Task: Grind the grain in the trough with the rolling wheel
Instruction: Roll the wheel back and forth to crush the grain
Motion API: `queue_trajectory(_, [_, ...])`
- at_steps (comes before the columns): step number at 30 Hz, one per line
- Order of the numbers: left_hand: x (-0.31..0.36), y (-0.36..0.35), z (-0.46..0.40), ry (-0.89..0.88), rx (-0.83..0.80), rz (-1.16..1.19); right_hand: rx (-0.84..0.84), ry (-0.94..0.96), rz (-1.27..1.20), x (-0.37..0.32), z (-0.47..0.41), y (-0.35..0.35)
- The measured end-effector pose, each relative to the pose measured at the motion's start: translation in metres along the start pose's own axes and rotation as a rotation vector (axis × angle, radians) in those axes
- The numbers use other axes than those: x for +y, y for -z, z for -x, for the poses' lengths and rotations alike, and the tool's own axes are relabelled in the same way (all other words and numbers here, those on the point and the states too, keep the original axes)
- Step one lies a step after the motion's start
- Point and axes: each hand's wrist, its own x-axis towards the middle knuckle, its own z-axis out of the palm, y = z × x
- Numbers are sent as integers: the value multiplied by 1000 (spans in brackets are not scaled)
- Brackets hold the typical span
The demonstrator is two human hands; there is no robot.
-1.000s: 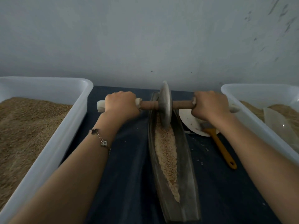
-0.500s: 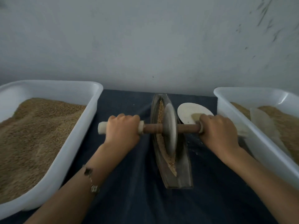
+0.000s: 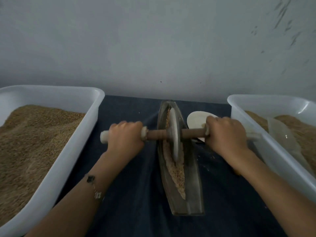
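Observation:
A narrow boat-shaped metal trough (image 3: 193, 182) lies lengthwise on the dark cloth, holding a strip of tan grain (image 3: 176, 173). The metal rolling wheel (image 3: 174, 134) stands upright in the trough's far half, on a wooden axle with pale end grips. My left hand (image 3: 125, 136) grips the left end of the axle. My right hand (image 3: 225, 135) grips the right end. The wheel hides some grain beneath it.
A white tub (image 3: 51, 171) full of brown grain stands on the left. Another white tub (image 3: 277, 151) with grain and a clear scoop (image 3: 283, 137) is on the right. A white dish (image 3: 196, 119) sits behind my right hand. A grey wall rises behind.
The wheel rolled from the trough's far end back toward me, and has since stayed around the middle. Both hands kept their grip on the axle.

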Motion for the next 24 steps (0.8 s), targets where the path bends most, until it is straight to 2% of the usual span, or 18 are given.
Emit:
queue_trajectory(2, [1, -3, -21, -4, 38, -12, -86, -52, -8, 5, -23, -14])
queue_trajectory(8, [2, -1, -70, 47, -14, -17, -220, -189, -93, 12, -77, -37])
queue_trajectory(12, [3, 0, -66, 41, -43, -36, -113, -141, -73, 11, -65, -39])
queue_trajectory(16, [7, 8, -37, -4, -39, -78, -103, -124, -47, 5, -29, -25])
queue_trajectory(21, [9, 22, 29, -24, 15, -78, 87, -34, -98, -5, 32, 16])
queue_trajectory(24, [8, 35, 62, -96, 96, -41, 125, 1, -135, -3, 63, 36])
